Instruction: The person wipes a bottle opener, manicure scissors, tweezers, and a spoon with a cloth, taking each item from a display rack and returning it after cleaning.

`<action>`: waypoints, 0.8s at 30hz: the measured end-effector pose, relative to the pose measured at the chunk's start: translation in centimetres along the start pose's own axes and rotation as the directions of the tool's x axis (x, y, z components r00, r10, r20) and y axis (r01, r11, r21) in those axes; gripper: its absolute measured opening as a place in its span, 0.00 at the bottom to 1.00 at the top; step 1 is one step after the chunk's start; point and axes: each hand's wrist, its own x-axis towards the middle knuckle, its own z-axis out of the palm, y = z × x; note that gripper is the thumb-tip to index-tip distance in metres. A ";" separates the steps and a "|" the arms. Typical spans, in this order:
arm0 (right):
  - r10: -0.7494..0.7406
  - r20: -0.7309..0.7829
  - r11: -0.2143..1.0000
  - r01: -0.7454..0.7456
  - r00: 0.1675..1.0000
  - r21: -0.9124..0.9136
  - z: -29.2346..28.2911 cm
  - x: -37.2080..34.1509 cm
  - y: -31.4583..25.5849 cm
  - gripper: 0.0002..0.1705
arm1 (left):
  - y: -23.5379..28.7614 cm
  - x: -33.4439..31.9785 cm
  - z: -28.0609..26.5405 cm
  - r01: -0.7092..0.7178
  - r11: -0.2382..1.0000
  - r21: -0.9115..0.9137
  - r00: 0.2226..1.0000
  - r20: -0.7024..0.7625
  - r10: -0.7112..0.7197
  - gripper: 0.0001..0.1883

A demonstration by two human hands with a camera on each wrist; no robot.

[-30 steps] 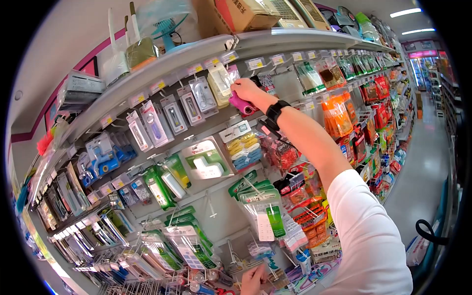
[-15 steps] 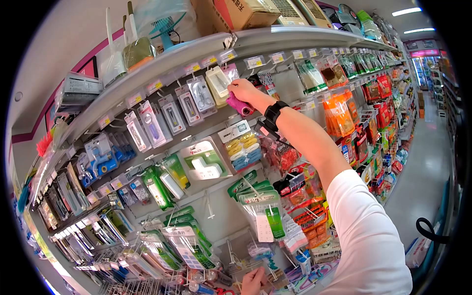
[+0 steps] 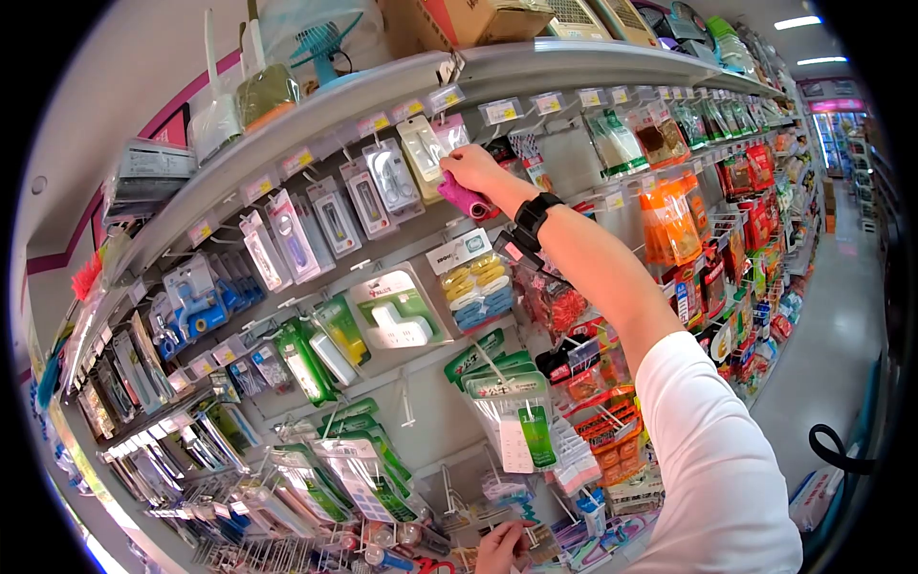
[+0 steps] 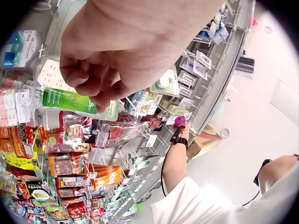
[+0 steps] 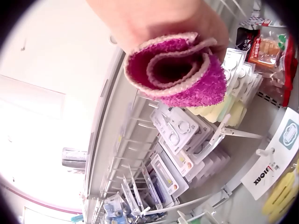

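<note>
My right hand (image 3: 481, 172) reaches up to the top row of hanging packs and grips a rolled magenta cloth (image 3: 465, 198). In the right wrist view the cloth (image 5: 205, 88) shows a fuzzy outside and a pale stitched edge; much of my grip is hidden behind the wrist. My fingertips are right at a pale yellow pack (image 3: 421, 158) on its hook. Low in front of the rack, my left hand (image 3: 502, 547) hangs with loosely curled fingers and nothing visible in it. The left wrist view shows this hand (image 4: 117, 51) overlapping a green-and-white power strip pack (image 4: 65, 95).
Carded scissors (image 3: 392, 177) hang left of the yellow pack. Below are a white plug pack (image 3: 397, 316) and yellow-and-blue bundles (image 3: 475, 292). Bare metal hooks (image 3: 406, 402) stick out from the rack. An upper shelf edge (image 3: 497, 67) carries a cardboard box (image 3: 478, 21). An aisle (image 3: 846, 277) runs along the right.
The head view has shifted slightly. My right hand stays by the yellow pack with the cloth in its grip, and my left hand has barely moved.
</note>
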 end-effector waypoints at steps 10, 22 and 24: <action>-0.011 -0.024 0.999 0.010 1.000 -0.044 -1.0 -0.9 -0.2 0.19 | 0.6 0.1 2.3 0.019 1.000 -0.002 1.000 -0.010 -0.019 0.11; 0.094 -0.082 0.949 -0.114 0.992 -0.295 -5.4 -2.5 0.7 0.25 | -0.8 0.1 4.0 0.002 0.999 0.037 1.000 -0.018 -0.001 0.13; 0.101 -0.027 0.943 -0.104 0.995 -0.317 -4.8 -1.5 2.4 0.26 | -0.9 0.4 4.2 0.010 0.999 0.041 1.000 -0.017 -0.009 0.13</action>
